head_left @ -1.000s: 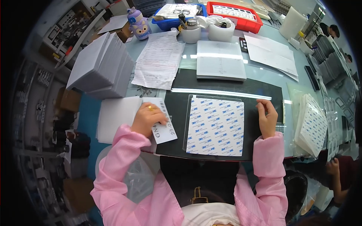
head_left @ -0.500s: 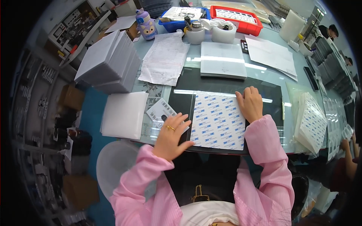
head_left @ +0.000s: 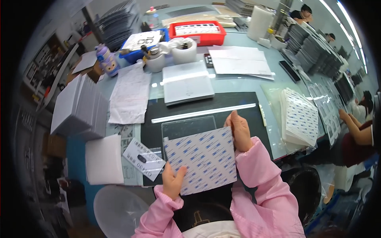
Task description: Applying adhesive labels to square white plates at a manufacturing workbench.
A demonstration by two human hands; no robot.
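Note:
A white sheet with a repeating blue print [head_left: 202, 158], like adhesive backing, is tilted up over the near edge of the table. My left hand [head_left: 174, 180] grips its lower left edge, thumb on the printed face and fingers behind. At the upper right corner my right hand [head_left: 240, 133] is closed on the edge, its fingertips partly hidden. Behind the sheet a clear flat plate [head_left: 188, 126] lies on the black mat [head_left: 246, 115], partly covered by the sheet. A white label card with a dark oval [head_left: 143, 158] lies left of my left hand.
A clear stack of sheets [head_left: 187, 83] stands beyond the mat. To the right lies a bagged pile of blue-printed sheets [head_left: 299, 117]. White stacks [head_left: 79, 107] and a white pad [head_left: 104, 160] are at left. Red tray [head_left: 196, 37], blue tray [head_left: 131, 55] and white pots [head_left: 184, 53] stand behind.
The blue-printed sheet has come up off the mat, now gripped by both hands and tilted, uncovering the clear plate. My view has swung to the right.

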